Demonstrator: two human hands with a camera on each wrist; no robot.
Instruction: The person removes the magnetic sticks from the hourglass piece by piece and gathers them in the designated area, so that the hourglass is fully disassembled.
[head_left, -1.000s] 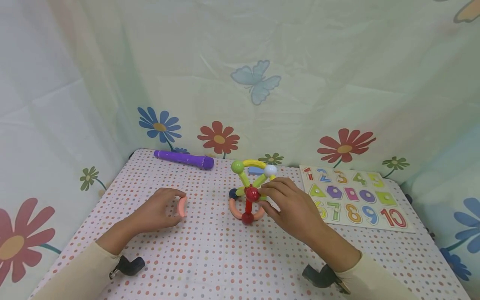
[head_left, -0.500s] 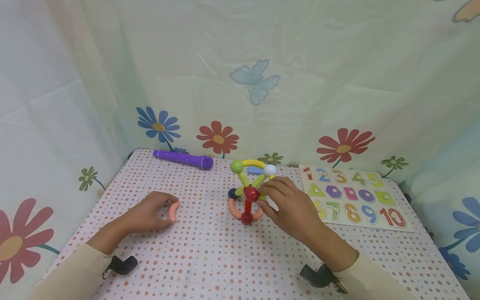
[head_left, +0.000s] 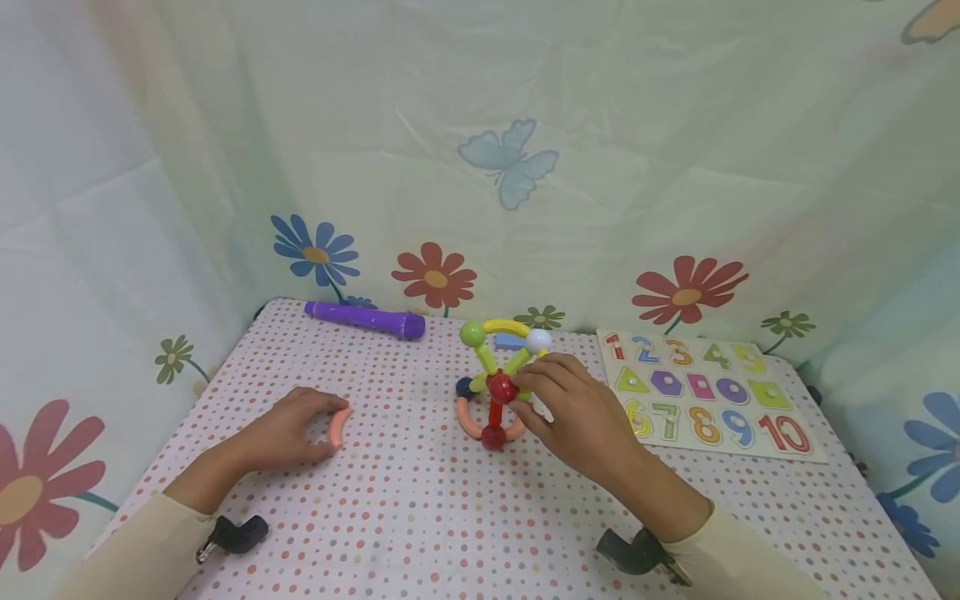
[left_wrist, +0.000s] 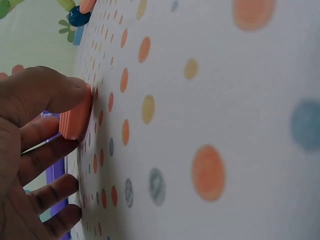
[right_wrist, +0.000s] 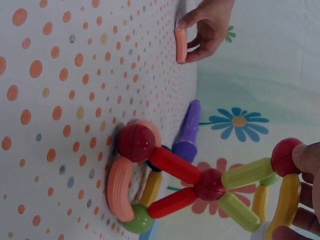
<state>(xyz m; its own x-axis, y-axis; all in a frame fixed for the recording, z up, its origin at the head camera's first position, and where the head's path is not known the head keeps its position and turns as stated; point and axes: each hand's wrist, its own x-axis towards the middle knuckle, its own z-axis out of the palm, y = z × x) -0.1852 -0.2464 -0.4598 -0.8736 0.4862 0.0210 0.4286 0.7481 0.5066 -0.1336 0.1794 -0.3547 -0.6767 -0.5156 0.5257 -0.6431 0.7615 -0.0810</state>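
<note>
left hand (head_left: pixel 288 429) pinches an orange curved piece (head_left: pixel 339 426); right hand (head_left: pixel 573 408) grips the stick-and-ball model (head_left: pixel 495 383)

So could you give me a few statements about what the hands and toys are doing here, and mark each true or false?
1. The left hand pinches a curved orange piece. True.
2. The right hand lies flat on the number puzzle board. False: it holds the ball-and-stick toy structure beside the board.
3. A purple marker-like tube lies at the far edge of the dotted table. True.
4. The orange piece is already joined to the structure. False: it is apart, off to its left.
5. The structure has a red ball at its middle. True.
</note>
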